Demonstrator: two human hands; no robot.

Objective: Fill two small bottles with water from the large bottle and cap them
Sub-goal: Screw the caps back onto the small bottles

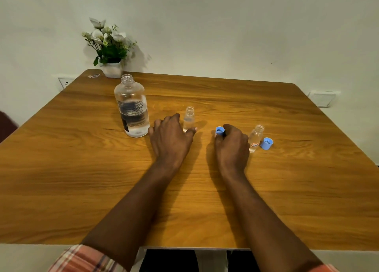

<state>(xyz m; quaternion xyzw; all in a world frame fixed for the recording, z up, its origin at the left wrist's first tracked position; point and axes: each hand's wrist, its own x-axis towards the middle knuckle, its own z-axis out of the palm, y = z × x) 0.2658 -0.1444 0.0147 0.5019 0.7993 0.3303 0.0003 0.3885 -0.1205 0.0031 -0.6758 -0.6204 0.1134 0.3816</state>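
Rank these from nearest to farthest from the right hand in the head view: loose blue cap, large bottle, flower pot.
From the right hand:
1. Loose blue cap, just to its right on the table.
2. Large bottle, past the left hand, uncapped.
3. Flower pot, far-left table edge by the wall.

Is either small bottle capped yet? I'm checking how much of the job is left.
No: both small bottles stand open, one blue cap lying on the table, the other in the right hand.

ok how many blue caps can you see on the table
2. One cap is held in the right hand's fingers, mid-table. The other cap lies on the table beside the right small bottle. No third cap shows; hands could hide one.
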